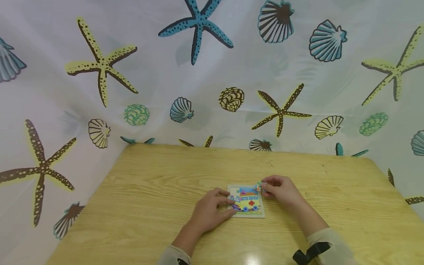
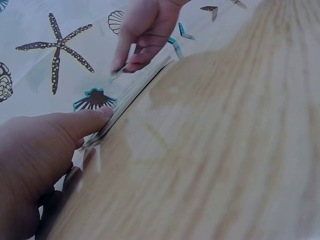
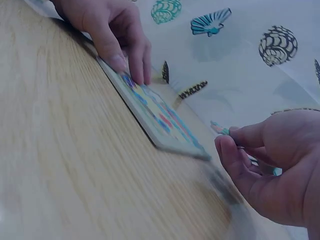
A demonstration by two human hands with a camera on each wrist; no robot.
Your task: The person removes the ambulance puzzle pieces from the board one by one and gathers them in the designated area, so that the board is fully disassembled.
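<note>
A square jigsaw puzzle board [image 1: 261, 214] with a pale frame lies flat on the table, its picture a yellow ambulance with a red cross. My left hand [image 1: 208, 210] rests on the board's left side, fingers spread and fingertips on the picture. At the top right corner my right hand [image 1: 281, 189] pinches a small colourful puzzle piece [image 1: 257, 187] between thumb and fingers. The right wrist view shows this puzzle piece [image 3: 220, 128] raised above the board's [image 3: 150, 135] level. In the left wrist view, my left thumb lies at the edge of the board [image 2: 132, 95].
The wooden table [image 1: 149, 191] spreads around the board on all sides. Behind it and at both sides hangs a white cloth [image 1: 212, 125] printed with starfish and shells. A black strap [image 1: 311, 253] is worn on my right sleeve.
</note>
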